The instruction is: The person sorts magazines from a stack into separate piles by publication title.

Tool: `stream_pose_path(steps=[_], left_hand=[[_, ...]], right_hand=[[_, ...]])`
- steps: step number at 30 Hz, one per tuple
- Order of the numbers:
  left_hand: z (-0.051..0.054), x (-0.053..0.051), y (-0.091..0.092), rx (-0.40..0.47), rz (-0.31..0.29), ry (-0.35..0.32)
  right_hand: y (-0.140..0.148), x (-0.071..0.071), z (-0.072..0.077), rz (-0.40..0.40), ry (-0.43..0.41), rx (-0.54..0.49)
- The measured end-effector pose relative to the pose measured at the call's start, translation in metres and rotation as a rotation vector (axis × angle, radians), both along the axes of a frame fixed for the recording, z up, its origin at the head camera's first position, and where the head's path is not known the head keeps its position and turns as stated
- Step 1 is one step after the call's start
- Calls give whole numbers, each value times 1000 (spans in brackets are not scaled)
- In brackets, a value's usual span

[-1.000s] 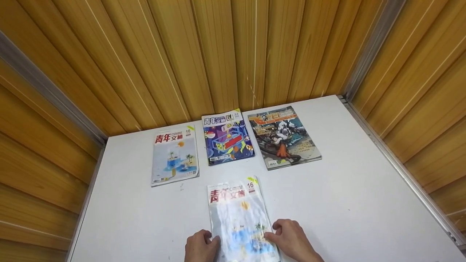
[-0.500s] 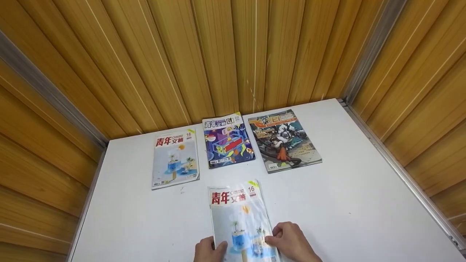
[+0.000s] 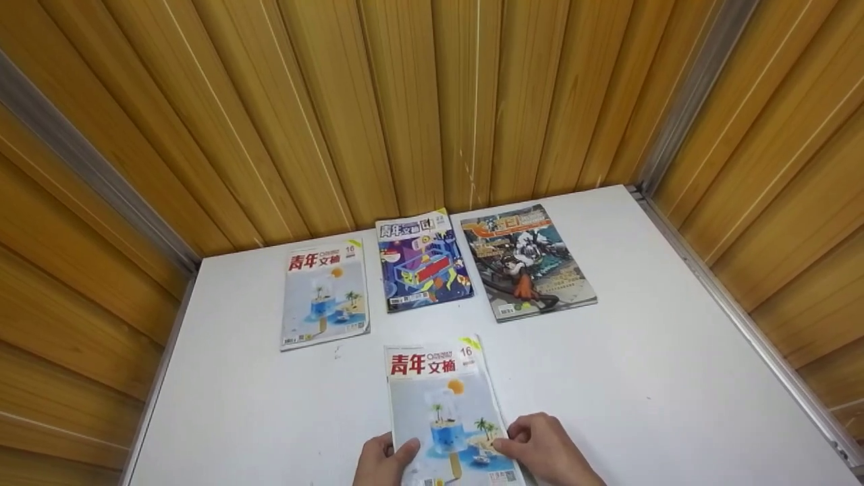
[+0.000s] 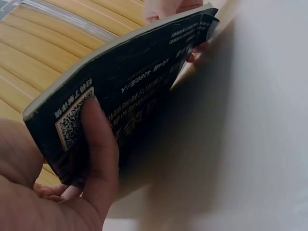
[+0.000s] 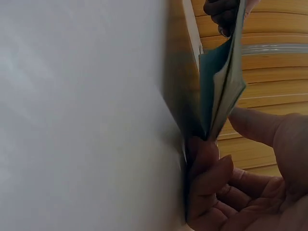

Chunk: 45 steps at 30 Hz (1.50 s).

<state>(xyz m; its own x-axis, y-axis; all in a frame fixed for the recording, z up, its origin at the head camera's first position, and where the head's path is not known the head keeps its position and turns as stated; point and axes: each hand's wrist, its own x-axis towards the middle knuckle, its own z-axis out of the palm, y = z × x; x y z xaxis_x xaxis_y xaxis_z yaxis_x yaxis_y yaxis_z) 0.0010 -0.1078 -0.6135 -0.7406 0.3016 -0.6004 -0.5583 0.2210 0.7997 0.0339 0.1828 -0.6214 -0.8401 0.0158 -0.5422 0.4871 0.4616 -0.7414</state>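
Between both hands, near the front of the table, a magazine (image 3: pixel 445 412) shows a light-blue cover with red lettering and a beach picture. My left hand (image 3: pixel 386 460) holds its left edge, thumb on the front cover. In the left wrist view, a finger (image 4: pixel 100 149) of that hand lies on the dark back cover (image 4: pixel 139 77), beside a QR code. On the right edge, my right hand (image 3: pixel 545 448) pinches the magazine, thumb on the front. The right wrist view has the pages (image 5: pixel 230 91) fanned slightly at a corner, with curled fingers (image 5: pixel 211 180) beneath.
Farther back on the white table (image 3: pixel 675 378) lie a matching beach-cover magazine (image 3: pixel 325 297), a purple-blue magazine (image 3: pixel 425 263) and a larger dark comic-style magazine (image 3: pixel 528 263). Wood-patterned panels (image 3: pixel 405 101) stand behind and at both sides, with metal rails (image 3: pixel 742 317) along the edges.
The glare on the held magazine's cover has faded as its tilt changed. My left hand has shifted slightly right, with its thumb now farther over the cover. The other magazines stay in place.
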Motion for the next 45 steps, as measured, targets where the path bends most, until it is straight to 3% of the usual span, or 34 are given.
stream_pose_path(steps=[5,12,20,31,41,45], left_hand=[[4,0,-2,47,29,-29],[2,0,-3,67,34,-44],[1,0,-1,45,48,-41],[4,2,-2,-81,29,104],[8,-8,-9,-206,72,283],[10,-13,-13,-232,82,283]], right_hand=[[3,-3,-2,7,7,-52],[8,-2,-6,3,67,-211],[8,-3,-6,-23,106,-228],[2,-1,-3,-58,162,-226],[-10,-12,5,-141,223,-238],[-18,-17,9,-145,250,-222]])
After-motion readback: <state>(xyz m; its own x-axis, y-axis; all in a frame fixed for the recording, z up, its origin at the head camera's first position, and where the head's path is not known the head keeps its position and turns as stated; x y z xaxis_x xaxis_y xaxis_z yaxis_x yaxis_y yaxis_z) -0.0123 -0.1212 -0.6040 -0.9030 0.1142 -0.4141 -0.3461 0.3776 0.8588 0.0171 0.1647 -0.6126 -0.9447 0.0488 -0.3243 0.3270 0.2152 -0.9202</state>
